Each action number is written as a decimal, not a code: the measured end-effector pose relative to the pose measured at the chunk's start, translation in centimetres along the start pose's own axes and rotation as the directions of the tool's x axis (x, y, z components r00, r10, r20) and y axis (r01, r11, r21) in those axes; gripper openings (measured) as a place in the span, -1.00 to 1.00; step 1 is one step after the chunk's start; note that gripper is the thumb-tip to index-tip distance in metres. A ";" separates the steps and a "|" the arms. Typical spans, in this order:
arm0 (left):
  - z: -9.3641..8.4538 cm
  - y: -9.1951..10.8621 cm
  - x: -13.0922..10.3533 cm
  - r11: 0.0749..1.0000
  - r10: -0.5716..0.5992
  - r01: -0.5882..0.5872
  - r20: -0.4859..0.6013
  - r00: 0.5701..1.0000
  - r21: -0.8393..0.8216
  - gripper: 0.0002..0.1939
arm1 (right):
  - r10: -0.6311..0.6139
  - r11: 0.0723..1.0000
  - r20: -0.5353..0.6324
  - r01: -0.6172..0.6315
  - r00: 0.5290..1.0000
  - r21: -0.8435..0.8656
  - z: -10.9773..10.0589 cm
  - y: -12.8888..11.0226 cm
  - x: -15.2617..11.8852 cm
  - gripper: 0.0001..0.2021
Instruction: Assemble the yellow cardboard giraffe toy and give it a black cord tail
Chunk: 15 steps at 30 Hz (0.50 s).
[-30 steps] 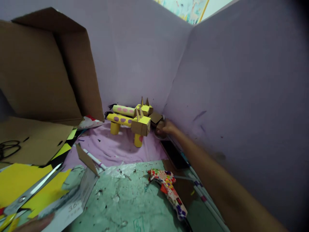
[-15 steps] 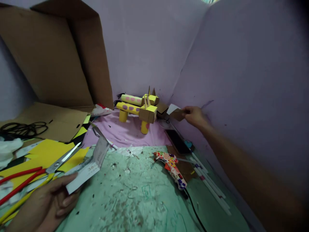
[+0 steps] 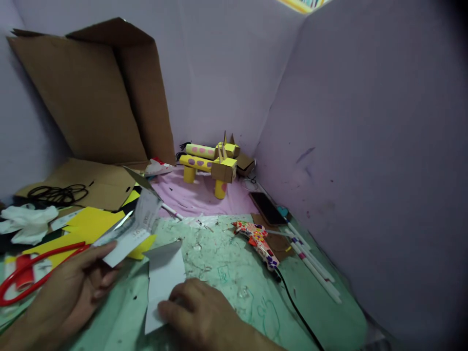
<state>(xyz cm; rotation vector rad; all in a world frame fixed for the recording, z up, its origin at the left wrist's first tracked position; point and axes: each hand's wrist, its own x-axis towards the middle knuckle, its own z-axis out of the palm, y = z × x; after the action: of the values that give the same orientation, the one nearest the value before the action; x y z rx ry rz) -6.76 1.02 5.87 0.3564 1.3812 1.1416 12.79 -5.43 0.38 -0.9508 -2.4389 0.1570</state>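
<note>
A folded strip of printed paper is pinched in my left hand at the lower left. My right hand is at the bottom centre, its fingers closed on the edge of a creased white card just above the green tabletop. Beside my left hand lie red-handled scissors and yellow paper. To the right of the card rests a colourful glue gun.
Yellow animal figures stand on a pink cloth at the back. A phone and white sticks lie by the right wall. A big cardboard box leans at the back left; a black cable is near it.
My right hand has come from the back right to the bottom centre, bringing the card with it. My left hand still holds its paper strip. The view has shifted slightly.
</note>
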 end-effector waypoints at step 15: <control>-0.5 -2.8 1.7 0.999 -0.016 0.012 0.100 0.995 0.045 -0.92 | 0.756 0.625 0.264 -0.540 0.599 -0.565 -4.4 6.5 0.2 -0.48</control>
<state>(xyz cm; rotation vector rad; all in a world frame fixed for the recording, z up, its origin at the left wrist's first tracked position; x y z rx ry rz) -6.34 0.87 2.57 0.4297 1.3207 1.0686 18.73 -0.78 2.42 -2.2859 -2.4289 0.1191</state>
